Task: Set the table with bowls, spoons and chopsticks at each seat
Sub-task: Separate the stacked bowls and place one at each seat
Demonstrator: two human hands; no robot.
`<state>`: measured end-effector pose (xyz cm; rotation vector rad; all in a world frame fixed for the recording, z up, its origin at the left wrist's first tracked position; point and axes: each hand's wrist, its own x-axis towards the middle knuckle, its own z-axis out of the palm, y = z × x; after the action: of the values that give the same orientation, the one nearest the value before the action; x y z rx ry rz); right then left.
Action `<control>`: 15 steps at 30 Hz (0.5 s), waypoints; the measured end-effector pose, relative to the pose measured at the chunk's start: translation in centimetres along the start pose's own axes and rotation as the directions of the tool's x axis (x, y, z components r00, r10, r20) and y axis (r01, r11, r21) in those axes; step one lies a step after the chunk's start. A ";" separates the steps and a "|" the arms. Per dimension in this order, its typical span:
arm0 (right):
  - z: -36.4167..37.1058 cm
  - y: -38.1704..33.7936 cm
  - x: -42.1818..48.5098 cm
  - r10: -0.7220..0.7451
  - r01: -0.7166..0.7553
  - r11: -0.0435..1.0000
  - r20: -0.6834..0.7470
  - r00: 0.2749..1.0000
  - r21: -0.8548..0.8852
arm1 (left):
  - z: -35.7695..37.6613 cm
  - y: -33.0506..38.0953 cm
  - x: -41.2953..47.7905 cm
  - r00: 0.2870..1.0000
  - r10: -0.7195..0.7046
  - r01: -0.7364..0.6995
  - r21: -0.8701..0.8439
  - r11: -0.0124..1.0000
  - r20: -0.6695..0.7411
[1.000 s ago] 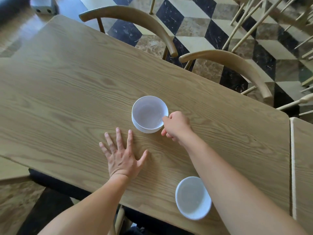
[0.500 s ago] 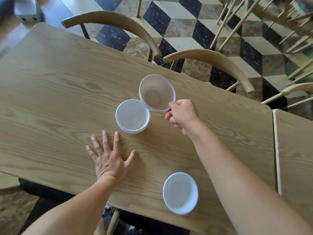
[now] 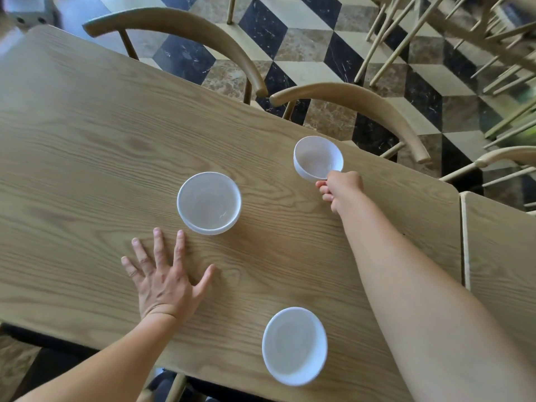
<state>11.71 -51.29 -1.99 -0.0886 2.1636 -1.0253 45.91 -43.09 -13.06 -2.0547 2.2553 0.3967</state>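
Tilted white bowl point(image 3: 317, 158) now carried away from the stacked bowls point(image 3: 208, 203) toward the far edge of the counter point(image 3: 87, 140), right hand point(image 3: 339, 190) pinching its rim, left hand point(image 3: 165, 280) flat on the wood with fingers spread, third bowl point(image 3: 294, 345) at the near edge.

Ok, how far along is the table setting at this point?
Done: one bowl sits at the near edge of the table. In hand: the right hand pinches a second bowl by its rim, tilted, near the far edge by a chair. Left: the mid-table bowls, apparently stacked, need distributing; no spoons or chopsticks are in view. The left hand lies flat beside them.
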 end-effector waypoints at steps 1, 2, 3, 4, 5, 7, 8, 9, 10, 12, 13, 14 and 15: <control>0.0 -0.1 0.5 0.009 -0.009 1.000 -0.012 1.000 0.019 | 0.0 0.0 0.0 1.000 0.001 -0.001 0.001 1.000 -0.003; -0.1 -0.2 0.9 0.019 -0.018 0.999 -0.026 0.999 0.040 | -0.1 0.0 0.0 1.000 0.001 -0.001 0.002 1.000 0.000; -0.1 -0.4 1.2 0.030 -0.027 0.998 -0.041 0.999 0.062 | -0.2 0.1 -0.1 1.000 0.000 0.000 0.001 1.000 0.003; 0.0 -0.5 1.5 0.041 -0.036 0.996 -0.055 0.998 0.087 | -0.3 0.1 -0.1 1.000 -0.001 0.001 0.000 1.000 0.006; 0.0 -0.6 1.7 0.050 -0.042 0.993 -0.066 0.997 0.114 | -0.4 0.2 -0.1 1.000 -0.002 0.002 -0.001 1.000 0.007; 0.1 -0.7 2.1 0.070 -0.056 0.985 -0.081 0.994 0.162 | -0.6 0.3 -0.1 1.000 -0.005 0.005 -0.003 1.000 0.011; 0.2 -0.7 2.3 0.083 -0.067 0.981 -0.081 0.993 0.182 | -0.7 0.3 -0.2 1.000 -0.006 0.006 -0.004 1.000 0.014; 0.3 -0.8 2.5 0.095 -0.078 0.977 -0.078 0.992 0.200 | -0.7 0.4 -0.1 1.000 -0.008 0.008 -0.007 1.000 0.014; 0.4 -0.8 2.6 0.106 -0.088 0.973 -0.072 0.992 0.214 | -0.7 0.3 -0.2 1.000 -0.009 0.009 -0.009 1.000 0.012; 0.7 -0.8 2.8 0.126 -0.109 0.967 -0.061 0.990 0.229 | -0.8 0.3 -0.2 1.000 -0.008 0.008 -0.008 1.000 0.013; 0.9 -0.9 2.9 0.133 -0.117 0.965 -0.054 0.990 0.234 | -0.8 0.4 -0.3 1.000 -0.008 0.008 -0.006 1.000 0.015; 1.0 -0.9 3.1 0.138 -0.123 0.962 -0.047 0.989 0.243 | -0.8 0.4 -0.3 1.000 -0.007 0.007 -0.005 1.000 0.017; 1.1 -0.9 3.2 0.142 -0.128 0.960 -0.040 0.989 0.250 | -0.9 0.5 -0.3 1.000 -0.007 0.007 -0.006 1.000 0.017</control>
<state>9.82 -53.75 -3.71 0.2059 2.0433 -1.2198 45.57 -42.96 -12.07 -2.0539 2.2390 0.4199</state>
